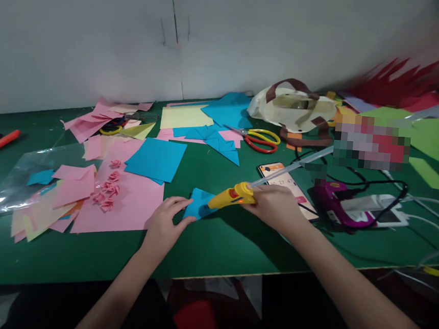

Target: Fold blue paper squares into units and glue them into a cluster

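In front of me there is a green desk (81,255), with a pale line on part of its near edge. Not far from this edge lies a small blue piece of paper (200,204). To the left, a large pink sheet (141,204) rests on the desk, then a clear plastic bag (6,187), and farther a tool with a red handle (4,142). Toward the back I have scissors (262,140) with red and yellow handles, and a pale bag (270,110). On my right are a phone (297,189), a purple block (329,197) and several cables (432,219).
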`<action>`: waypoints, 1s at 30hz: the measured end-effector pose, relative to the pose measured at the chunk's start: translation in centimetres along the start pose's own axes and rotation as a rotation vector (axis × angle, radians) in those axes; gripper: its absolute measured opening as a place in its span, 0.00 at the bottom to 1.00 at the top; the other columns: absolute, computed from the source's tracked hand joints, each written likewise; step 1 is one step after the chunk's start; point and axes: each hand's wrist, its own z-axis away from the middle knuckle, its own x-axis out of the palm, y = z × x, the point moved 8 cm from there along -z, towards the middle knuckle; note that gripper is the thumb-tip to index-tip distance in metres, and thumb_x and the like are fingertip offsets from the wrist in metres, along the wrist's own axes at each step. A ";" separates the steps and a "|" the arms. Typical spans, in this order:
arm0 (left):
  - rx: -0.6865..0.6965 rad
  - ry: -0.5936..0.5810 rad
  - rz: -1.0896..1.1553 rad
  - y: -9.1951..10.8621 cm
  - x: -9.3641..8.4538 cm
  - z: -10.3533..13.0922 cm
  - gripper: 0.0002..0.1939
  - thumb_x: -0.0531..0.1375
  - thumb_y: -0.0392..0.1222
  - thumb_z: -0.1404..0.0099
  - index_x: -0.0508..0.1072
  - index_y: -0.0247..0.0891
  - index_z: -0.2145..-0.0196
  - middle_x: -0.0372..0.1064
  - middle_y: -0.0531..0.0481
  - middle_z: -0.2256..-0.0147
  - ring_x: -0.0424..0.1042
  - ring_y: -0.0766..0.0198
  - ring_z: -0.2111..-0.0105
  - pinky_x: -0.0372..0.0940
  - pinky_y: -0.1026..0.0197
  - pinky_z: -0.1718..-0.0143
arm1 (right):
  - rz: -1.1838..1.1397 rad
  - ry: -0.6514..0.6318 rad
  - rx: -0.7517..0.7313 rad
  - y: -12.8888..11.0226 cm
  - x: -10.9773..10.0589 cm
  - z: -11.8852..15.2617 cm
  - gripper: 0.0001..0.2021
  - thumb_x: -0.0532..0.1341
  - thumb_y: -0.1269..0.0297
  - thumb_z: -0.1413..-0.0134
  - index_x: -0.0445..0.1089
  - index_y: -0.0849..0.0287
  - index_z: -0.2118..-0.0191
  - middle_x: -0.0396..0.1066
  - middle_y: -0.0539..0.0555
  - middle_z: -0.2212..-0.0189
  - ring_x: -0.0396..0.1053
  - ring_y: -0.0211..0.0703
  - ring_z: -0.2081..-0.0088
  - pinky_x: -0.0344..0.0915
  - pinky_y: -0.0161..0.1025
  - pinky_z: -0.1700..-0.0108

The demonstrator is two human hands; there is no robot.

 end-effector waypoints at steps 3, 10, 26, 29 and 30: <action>0.001 -0.001 0.005 0.0 0.0 0.0 0.15 0.62 0.41 0.41 0.72 0.43 0.55 0.70 0.48 0.60 0.70 0.60 0.60 0.67 0.56 0.59 | 0.011 -0.023 0.078 0.3 0.3 -0.1 0.11 0.58 0.57 0.51 0.71 0.59 0.70 0.74 0.56 0.76 0.71 0.46 0.74 0.52 0.35 0.75; -0.005 -0.003 0.024 0.0 0.1 0.0 0.16 0.62 0.41 0.40 0.70 0.42 0.53 0.70 0.49 0.60 0.71 0.61 0.63 0.68 0.57 0.62 | -0.031 0.022 0.215 1.5 0.1 -0.1 0.19 0.57 0.49 0.50 0.70 0.60 0.63 0.72 0.55 0.77 0.70 0.46 0.76 0.51 0.35 0.77; -0.015 -0.005 0.048 -0.2 0.2 0.0 0.20 0.62 0.40 0.41 0.67 0.43 0.50 0.70 0.49 0.60 0.70 0.61 0.63 0.68 0.56 0.62 | -0.098 0.093 0.042 0.5 -0.1 -0.1 0.27 0.49 0.40 0.45 0.68 0.61 0.58 0.71 0.55 0.80 0.68 0.46 0.79 0.45 0.35 0.78; -0.017 -0.004 0.047 -0.3 0.2 0.0 0.20 0.62 0.40 0.41 0.67 0.43 0.50 0.70 0.49 0.60 0.70 0.61 0.63 0.68 0.56 0.61 | -0.028 0.090 0.098 1.1 -0.2 -0.2 0.29 0.47 0.38 0.46 0.70 0.62 0.64 0.67 0.55 0.84 0.67 0.46 0.80 0.44 0.35 0.78; -0.017 -0.003 0.047 -0.3 0.1 0.0 0.20 0.62 0.40 0.41 0.67 0.43 0.50 0.70 0.49 0.60 0.70 0.61 0.63 0.68 0.56 0.61 | -0.016 0.084 0.089 1.1 -0.2 -0.2 0.30 0.47 0.38 0.47 0.70 0.61 0.67 0.66 0.55 0.85 0.66 0.45 0.81 0.44 0.35 0.78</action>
